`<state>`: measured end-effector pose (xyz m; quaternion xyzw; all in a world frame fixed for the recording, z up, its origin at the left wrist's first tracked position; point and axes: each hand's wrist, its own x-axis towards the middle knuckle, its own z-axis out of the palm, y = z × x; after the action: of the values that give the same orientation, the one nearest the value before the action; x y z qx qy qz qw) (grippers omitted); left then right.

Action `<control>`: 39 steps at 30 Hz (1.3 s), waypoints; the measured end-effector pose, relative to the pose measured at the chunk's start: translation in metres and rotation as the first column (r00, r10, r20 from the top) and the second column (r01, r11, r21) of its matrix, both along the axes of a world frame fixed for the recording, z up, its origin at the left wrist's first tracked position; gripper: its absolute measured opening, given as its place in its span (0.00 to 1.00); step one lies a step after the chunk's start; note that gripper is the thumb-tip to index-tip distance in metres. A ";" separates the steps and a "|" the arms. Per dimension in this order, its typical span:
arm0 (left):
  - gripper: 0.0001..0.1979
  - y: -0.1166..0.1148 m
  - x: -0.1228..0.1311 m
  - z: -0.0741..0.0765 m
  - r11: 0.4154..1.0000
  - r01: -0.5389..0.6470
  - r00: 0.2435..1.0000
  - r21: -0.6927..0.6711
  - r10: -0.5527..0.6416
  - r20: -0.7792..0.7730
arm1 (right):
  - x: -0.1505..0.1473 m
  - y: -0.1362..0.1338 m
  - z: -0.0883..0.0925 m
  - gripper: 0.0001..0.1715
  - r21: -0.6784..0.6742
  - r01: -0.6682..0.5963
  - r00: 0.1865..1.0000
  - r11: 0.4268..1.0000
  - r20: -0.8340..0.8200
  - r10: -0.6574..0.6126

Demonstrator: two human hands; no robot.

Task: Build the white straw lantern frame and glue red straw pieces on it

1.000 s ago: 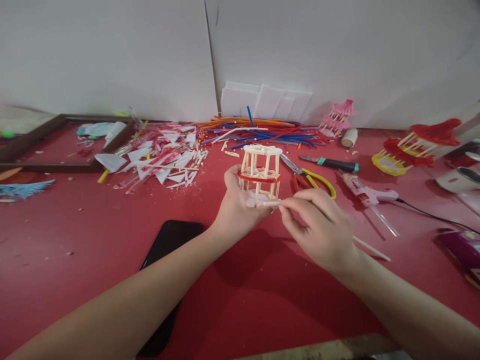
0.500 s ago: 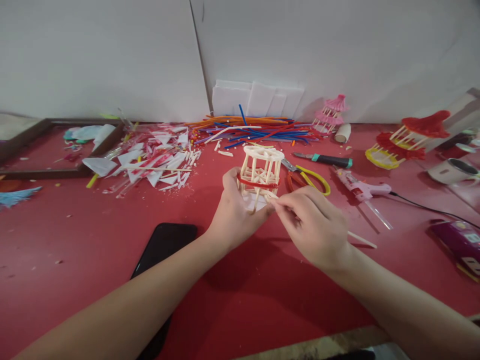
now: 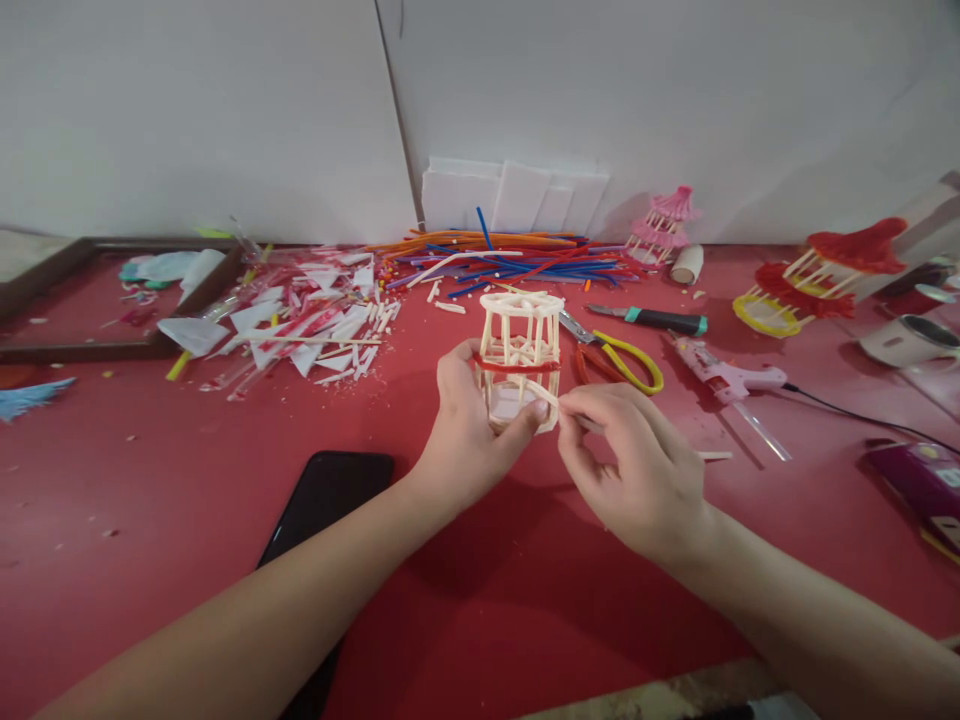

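The left hand (image 3: 472, 435) wraps the pale stick frame (image 3: 517, 354), holding it roughly upright over the red counter (image 3: 450, 620), thumb against its lower edge; the right hand's (image 3: 637, 465) grip is narrow, pinched on a thin pale strip (image 3: 546, 396) that reaches to the frame's lower right side. To do this well, I would keep the left hold firm but light, since the slim posts look easily bent, and pinch the strip near its end so it steers true. On the counter, a black phone (image 3: 337, 490) lies partly under the left forearm; beyond come the yellow-handled pliers (image 3: 634, 362), a pink glue gun (image 3: 739, 378), a pile of scraps (image 3: 315, 335), bundled coloured sticks (image 3: 540, 268) and, last, a grey wall (image 3: 615, 80)
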<state>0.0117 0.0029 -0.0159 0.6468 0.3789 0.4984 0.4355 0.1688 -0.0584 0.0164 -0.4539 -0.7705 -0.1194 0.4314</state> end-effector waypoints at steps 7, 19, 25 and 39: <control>0.34 0.003 0.001 0.004 0.994 0.097 0.994 -0.054 -0.094 0.046 | 0.005 -0.011 0.007 0.17 0.110 -0.094 0.996 0.990 0.011 0.093; 0.39 0.000 -0.006 0.003 1.000 -0.010 0.960 0.014 0.014 -0.281 | 0.000 -0.003 0.000 0.16 0.089 -0.018 1.000 0.996 0.013 0.016; 0.34 0.001 -0.007 0.002 0.995 -0.013 0.947 0.101 0.045 -0.318 | 0.001 -0.002 0.003 0.18 0.097 0.011 0.999 0.995 0.048 -0.016; 0.36 0.004 -0.008 -0.005 0.782 -0.123 0.886 0.611 0.364 -0.286 | 0.003 0.003 -0.008 0.15 0.018 0.025 0.999 1.000 -0.033 -0.024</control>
<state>0.0038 0.0072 -0.0211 0.7775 0.3706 0.5038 0.0653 0.1717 -0.0557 0.0080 -0.4612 -0.7565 -0.1243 0.4468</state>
